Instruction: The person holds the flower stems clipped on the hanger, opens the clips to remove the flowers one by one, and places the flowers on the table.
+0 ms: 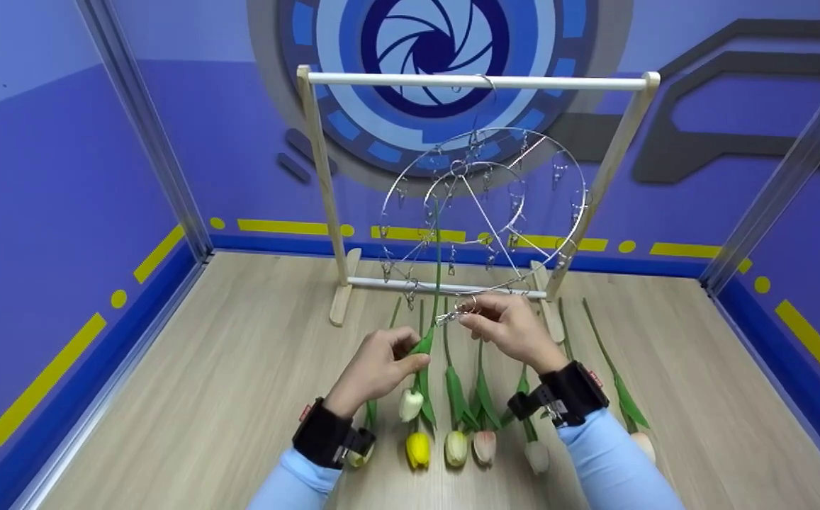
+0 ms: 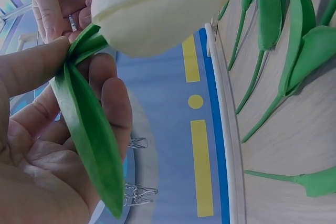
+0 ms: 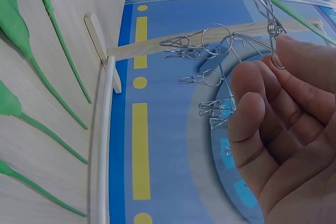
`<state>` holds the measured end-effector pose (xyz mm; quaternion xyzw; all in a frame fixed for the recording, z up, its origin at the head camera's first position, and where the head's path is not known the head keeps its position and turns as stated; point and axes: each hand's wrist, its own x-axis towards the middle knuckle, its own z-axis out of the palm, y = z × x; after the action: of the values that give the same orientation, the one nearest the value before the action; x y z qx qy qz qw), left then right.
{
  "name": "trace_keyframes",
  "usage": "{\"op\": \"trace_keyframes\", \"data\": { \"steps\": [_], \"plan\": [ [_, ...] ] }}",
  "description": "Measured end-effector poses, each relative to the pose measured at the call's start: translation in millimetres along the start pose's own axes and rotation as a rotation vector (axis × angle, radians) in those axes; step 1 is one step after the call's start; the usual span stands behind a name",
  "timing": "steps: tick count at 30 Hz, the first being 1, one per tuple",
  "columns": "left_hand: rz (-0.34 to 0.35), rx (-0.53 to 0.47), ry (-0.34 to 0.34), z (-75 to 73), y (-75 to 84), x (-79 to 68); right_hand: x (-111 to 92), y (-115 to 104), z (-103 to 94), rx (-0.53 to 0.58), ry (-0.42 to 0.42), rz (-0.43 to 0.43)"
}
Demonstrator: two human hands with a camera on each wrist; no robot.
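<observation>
A white artificial tulip (image 1: pixel 411 406) hangs head-down in my left hand (image 1: pixel 380 365), its green stem pointing up past the near rim of the round wire hanger (image 1: pixel 484 202). In the left wrist view, thumb and fingers pinch the tulip's green leaf (image 2: pixel 92 129) and stem just by the bloom. My right hand (image 1: pixel 516 331) pinches a metal wire clip (image 3: pixel 272 22) between thumb and fingers. The clip's tip lies right at the tulip's stem (image 3: pixel 286 8) in the right wrist view. Other wire clips (image 3: pixel 212 109) dangle from the hanger.
The hanger hooks over the top bar (image 1: pixel 580 83) of a wooden stand. Several artificial tulips lie in a row on the table, among them a yellow tulip (image 1: pixel 418 450) and a pink-white tulip (image 1: pixel 485 448). Blue-purple panels (image 1: pixel 41 234) enclose the table at the back and sides.
</observation>
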<state>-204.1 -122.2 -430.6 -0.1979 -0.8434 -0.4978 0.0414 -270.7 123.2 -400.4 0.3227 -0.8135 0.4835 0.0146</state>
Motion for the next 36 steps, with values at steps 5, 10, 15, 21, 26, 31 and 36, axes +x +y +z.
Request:
{"op": "trace_keyframes", "data": {
  "steps": [5,10,15,21,26,31,36],
  "plan": [
    [0.001,0.005,-0.001,0.0,-1.6,-1.0,0.2,1.2,0.3,0.006,0.000,-0.003],
    [0.001,0.003,0.002,-0.7,-3.5,-1.8,0.6,2.5,0.7,0.014,-0.002,0.002],
    [-0.001,0.000,-0.001,-1.8,-3.9,-3.5,0.5,3.7,2.0,0.023,-0.004,0.003],
    [-0.020,-0.007,0.003,-2.9,-4.6,-4.5,0.1,5.0,2.4,0.047,-0.019,0.007],
    [-0.012,-0.012,0.010,-2.8,-6.4,-5.0,0.7,6.1,2.2,0.052,-0.021,0.003],
    [-0.010,-0.019,0.017,-4.3,-6.2,-6.4,0.9,6.5,2.0,0.063,-0.013,0.009],
    [-0.017,-0.023,0.020,-7.7,-7.6,-8.8,0.3,5.7,1.6,0.075,-0.005,0.032]
  ]
}}
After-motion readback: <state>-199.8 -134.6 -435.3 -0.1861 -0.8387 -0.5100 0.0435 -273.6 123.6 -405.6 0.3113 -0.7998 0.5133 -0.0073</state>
